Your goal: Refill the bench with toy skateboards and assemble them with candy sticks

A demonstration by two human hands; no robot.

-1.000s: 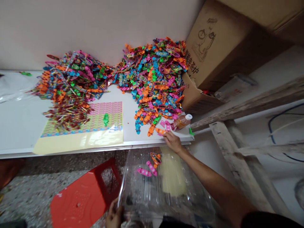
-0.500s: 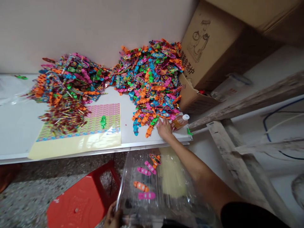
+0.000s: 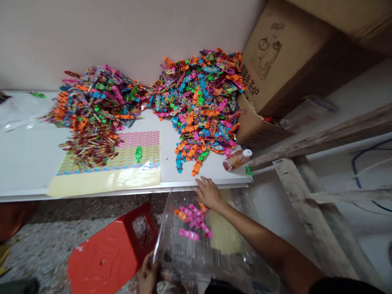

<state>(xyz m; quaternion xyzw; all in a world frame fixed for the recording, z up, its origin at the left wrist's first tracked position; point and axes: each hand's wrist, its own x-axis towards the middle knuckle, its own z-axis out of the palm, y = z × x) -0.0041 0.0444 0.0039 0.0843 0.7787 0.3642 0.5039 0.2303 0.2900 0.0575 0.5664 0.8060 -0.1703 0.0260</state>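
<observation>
Currently, right hand point(image 3: 210, 194) spread wide, seemingly empty, over the far side of the clear bin point(image 3: 157, 244); left hand point(image 3: 148, 274), seven o'clock, curled round its rim. Loose toys point(image 3: 189, 234) lie in the bin, six o'clock. I'd worry: slackened left hold could tip it; right sweep toward one o'clock could topple the bottle point(image 3: 235, 160).

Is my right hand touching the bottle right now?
Apart. The head view shows a strip of white tabletop between the right hand and the bottle.
</observation>
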